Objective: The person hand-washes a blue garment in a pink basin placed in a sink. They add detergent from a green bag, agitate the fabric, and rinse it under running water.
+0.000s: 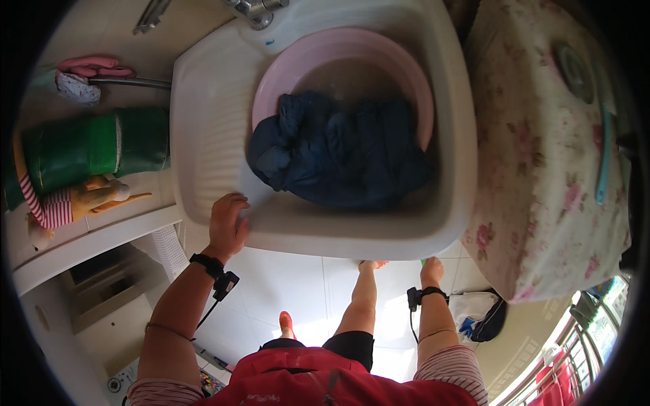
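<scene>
Cloth (338, 159), dark blue and bunched up, is sitting at 12 o'clock, partly in the pink basin (288, 71) and spilling over its near side into the sink (210, 149). Basin is standing in the sink's bowl, bare pink wall showing on its far side; can't tell how much water it's holding.

Left hand (229, 223) is resting at the sink's front edge, about 7 o'clock from the cloth, fingers loosely spread, gripping nothing visible. Right hand (432, 272) is hanging at 5 o'clock, just past the near rim in this view; fingers are looking curled, with a green sliver (424, 261) showing beside them. Can't tell if it's being gripped.

Neither hand is touching the cloth. Step in hand: seemingly a wash by hand, with the person standing between handlings. Next move is probably calling for both hands over the rim, taking the overhanging folds and gathering them into the basin.

Around: tap (257, 12) is jutting in at 11 o'clock, pink gloves (95, 64) are lying at 10, a green roll (68, 152) and a toy monkey (95, 196) at 9, and a floral cover (514, 203) is spreading at 3.
</scene>
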The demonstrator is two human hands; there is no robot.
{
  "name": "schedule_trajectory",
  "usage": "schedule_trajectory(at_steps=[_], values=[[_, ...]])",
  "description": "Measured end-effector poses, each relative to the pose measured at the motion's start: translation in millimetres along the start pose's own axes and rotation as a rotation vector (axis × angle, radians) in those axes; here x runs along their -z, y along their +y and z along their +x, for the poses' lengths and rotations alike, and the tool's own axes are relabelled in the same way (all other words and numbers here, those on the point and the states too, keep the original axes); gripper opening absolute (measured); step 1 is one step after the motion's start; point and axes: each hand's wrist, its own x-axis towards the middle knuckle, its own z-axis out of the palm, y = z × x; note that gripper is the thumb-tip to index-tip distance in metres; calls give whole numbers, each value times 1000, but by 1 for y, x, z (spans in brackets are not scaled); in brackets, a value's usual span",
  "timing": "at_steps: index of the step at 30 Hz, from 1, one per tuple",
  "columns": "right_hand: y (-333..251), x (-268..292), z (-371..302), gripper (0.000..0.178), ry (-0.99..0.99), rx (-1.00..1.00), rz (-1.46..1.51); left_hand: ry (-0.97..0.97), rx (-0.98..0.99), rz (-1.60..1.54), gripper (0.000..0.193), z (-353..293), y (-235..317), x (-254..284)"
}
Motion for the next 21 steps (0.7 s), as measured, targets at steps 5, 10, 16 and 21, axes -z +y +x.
schedule_trajectory(at_steps=[5, 10, 16, 21], values=[[3, 129, -117, 15, -113, 95, -99, 22, -23, 37, 26, -6, 0, 4], [3, 255, -211, 16, -157, 260, -136, 71, -92, 151, 34, -8, 8, 6], [-44, 401, -319, 15, 31, 524, -138, -23, -485, -292, 61, 0, 83, 17], [-120, 507, -387, 9, 241, 510, -105, -527, -793, -637, 119, 25, 190, 28]])
